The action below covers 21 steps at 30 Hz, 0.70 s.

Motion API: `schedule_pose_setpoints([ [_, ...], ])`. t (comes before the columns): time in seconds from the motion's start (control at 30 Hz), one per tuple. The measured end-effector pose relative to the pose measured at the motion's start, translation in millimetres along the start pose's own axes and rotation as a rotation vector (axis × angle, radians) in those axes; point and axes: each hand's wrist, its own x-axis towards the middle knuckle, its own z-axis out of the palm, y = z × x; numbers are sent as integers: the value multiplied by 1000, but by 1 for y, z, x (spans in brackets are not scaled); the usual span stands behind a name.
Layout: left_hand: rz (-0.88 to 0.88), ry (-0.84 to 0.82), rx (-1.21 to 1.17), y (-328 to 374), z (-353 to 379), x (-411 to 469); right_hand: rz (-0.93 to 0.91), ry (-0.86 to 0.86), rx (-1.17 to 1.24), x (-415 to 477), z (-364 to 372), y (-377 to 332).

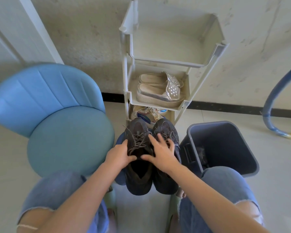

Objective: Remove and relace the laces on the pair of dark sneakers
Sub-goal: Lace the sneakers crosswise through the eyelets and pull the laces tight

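Head view, looking down between the knees of a seated person in frayed blue denim jeans (pixel 60 190). Two dark sneakers stand side by side, toes pointing away: the left sneaker (pixel 136 129) and the right sneaker (pixel 167 128), both of dark brown-black mesh fabric with rounded toes. They rest on a blue, round-edged support (pixel 119 140) whose nature cannot be told. Speckled grey cord laces (pixel 138 142) criss-cross the left sneaker, still threaded.

The left hand (pixel 119 155) grips the outer side of the left sneaker, fingers curled along its flank and thumb on the edge of the opening. The right hand (pixel 161 153) lies flat with its fingers spread over the laced top of the right sneaker, holding nothing; its thumb reaches across to the tongue of the left sneaker.

Just beyond the toes stands a pale plastic tiered shelf rack (pixel 159 62) with raised rims. Its middle tier carries a pair of silver platform slip-ons (pixel 158 91) with studded uppers.

To the left is a rounded chair (pixel 60 118) in smooth blue upholstery; to the right, a grey rectangular plastic bin (pixel 213 125). The floor (pixel 275 165) is pale glossy tile, met by a black skirting strip (pixel 225 107) under a stained, rough plaster wall (pixel 91 47). A blue hose (pixel 272 98) curves at far right.
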Motion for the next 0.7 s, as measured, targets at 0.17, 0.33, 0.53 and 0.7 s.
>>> schedule_pose_setpoints([
  [0.17, -53, -73, -17, 3, -1, 3, 318, 45, 595, -15, -46, 39],
  [0.33, -76, -82, 24, 14, 2, 0, 549, -241, 454, -22, -25, 49],
  [0.53, -33, -30, 146, 18, 8, 1, 465, -107, 239, -17, 0, 61],
  [0.7, 0, -15, 238, 21, 4, -3, 456, -156, 293, -20, -6, 60],
])
